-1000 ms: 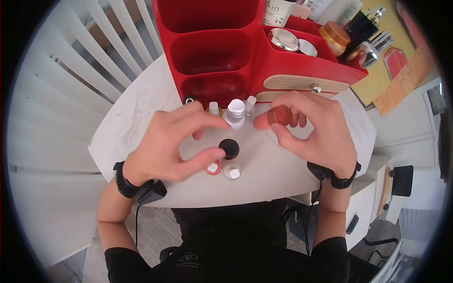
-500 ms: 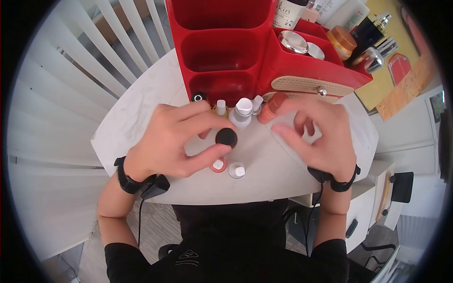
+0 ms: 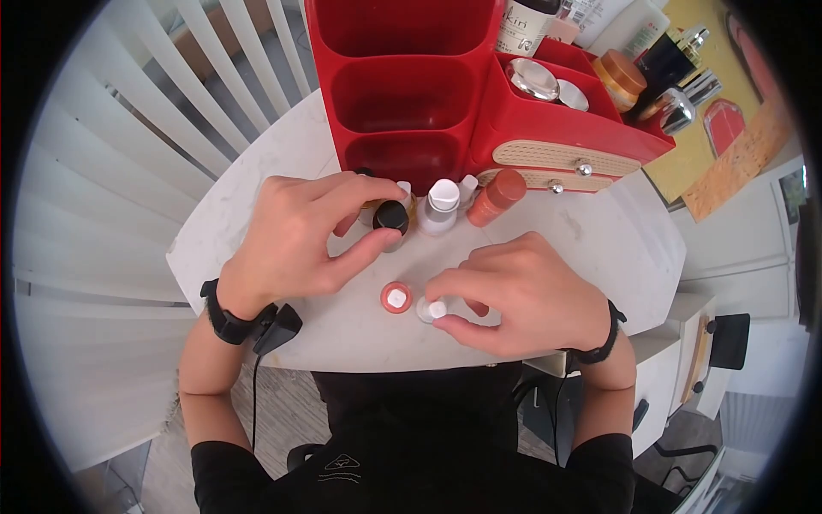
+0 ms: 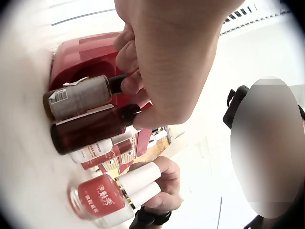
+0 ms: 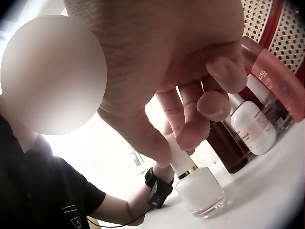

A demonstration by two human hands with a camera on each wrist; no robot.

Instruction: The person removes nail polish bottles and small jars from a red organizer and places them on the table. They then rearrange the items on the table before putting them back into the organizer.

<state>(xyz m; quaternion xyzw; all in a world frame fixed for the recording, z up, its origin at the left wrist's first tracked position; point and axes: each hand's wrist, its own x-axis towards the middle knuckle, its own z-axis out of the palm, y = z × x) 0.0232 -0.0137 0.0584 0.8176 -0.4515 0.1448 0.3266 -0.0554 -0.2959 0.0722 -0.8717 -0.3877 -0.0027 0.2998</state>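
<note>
My left hand [image 3: 300,244] pinches the black cap of a dark brown bottle [image 4: 88,130], which stands upright at the row of bottles in front of the red organizer. Thumb and fingertips of my right hand [image 3: 514,295] pinch the white cap of a nail polish bottle [image 5: 199,192] with whitish contents, near the table's front. Just left of it stands a coral-red nail polish bottle [image 3: 396,297] with a white cap. Behind the hands are a white bottle [image 3: 439,207] and a coral tube [image 3: 497,197], both standing. Another brown bottle [image 4: 78,98] is beside the held one, partly hidden in the head view.
A red organizer [image 3: 473,111] with open compartments and woven-front drawers stands along the table's back. Jars and bottles fill its upper right tray, including an amber jar [image 3: 621,79]. White slats [image 3: 205,86] rise at the left, past the marble-look table [image 3: 591,248].
The right hand has let go of the coral tube at the back, come nearer and taken the nail polish cap. The left hand has gripped the dark bottle and moved it back and left to the row.
</note>
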